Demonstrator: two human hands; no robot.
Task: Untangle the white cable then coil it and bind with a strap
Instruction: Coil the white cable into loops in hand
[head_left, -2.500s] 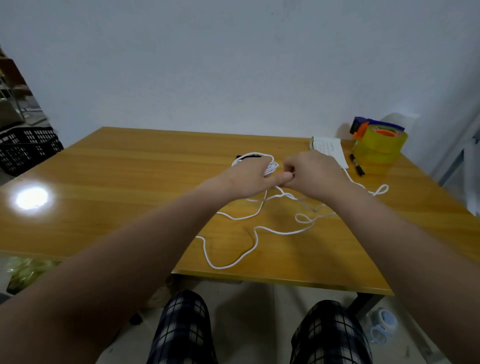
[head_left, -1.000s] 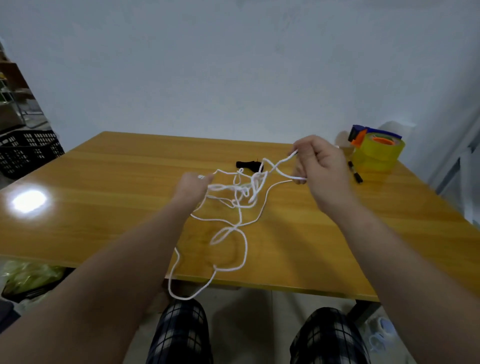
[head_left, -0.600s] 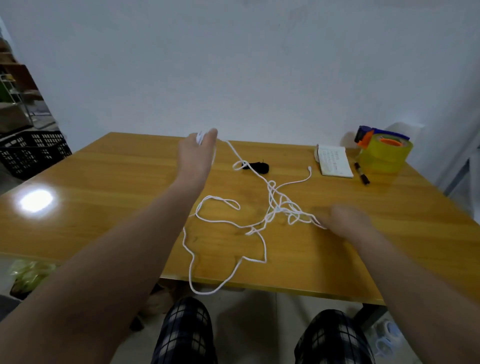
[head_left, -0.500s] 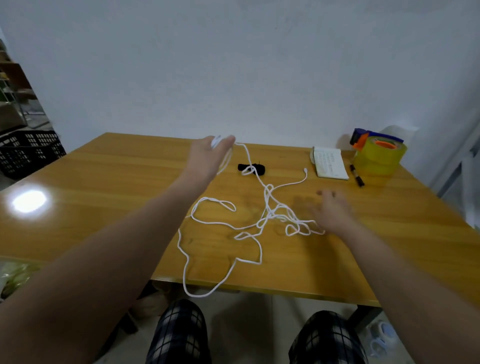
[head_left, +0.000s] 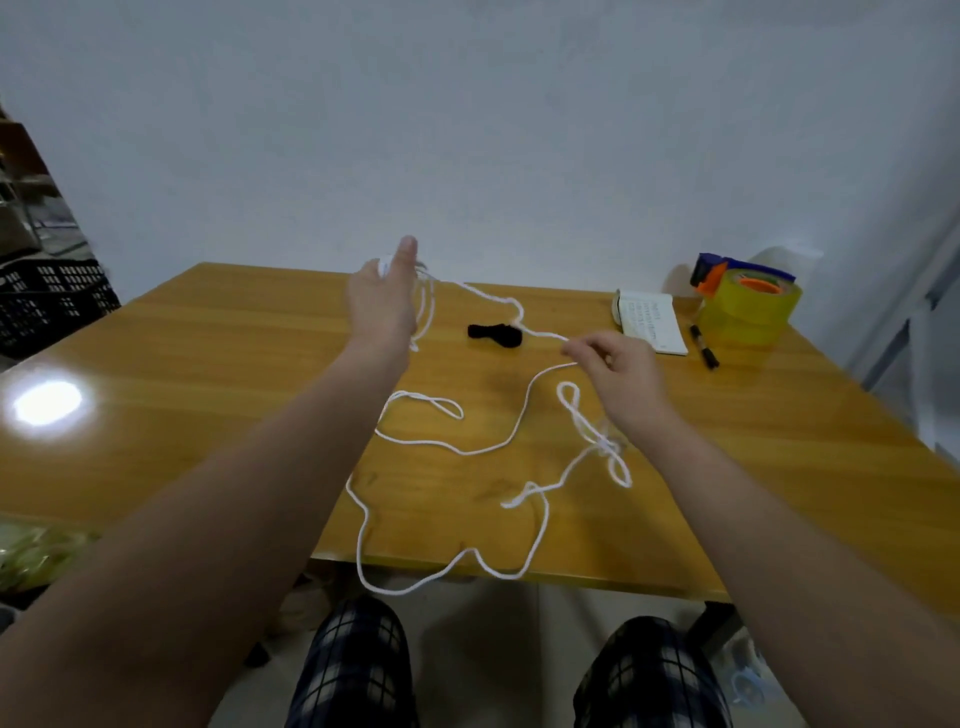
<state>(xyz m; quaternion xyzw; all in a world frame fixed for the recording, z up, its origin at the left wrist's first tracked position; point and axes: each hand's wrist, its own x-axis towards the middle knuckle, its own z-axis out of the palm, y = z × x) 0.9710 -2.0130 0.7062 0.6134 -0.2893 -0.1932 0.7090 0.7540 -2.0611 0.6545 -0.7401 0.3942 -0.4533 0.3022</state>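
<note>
Thin white cable (head_left: 467, 452) sprawls in loose loops on glossy yellow wooden desk (head_left: 208, 364); one loop hangs off the near edge, small tangle by right wrist. Left hand (head_left: 384, 301) raised, gripping cable end, strands draped. Right hand (head_left: 618, 374) pinches a strand. Black strap (head_left: 493, 335) lies beyond, between hands. Notepad (head_left: 652, 322), black marker (head_left: 704, 347), yellow tape dispenser (head_left: 748, 312) at far right corner; plain white wall (head_left: 519, 130).

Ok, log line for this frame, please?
phase: untangling | left hand: raised, holds white cable | right hand: pinches it | tangle: by right wrist | black strap: untouched on table
</note>
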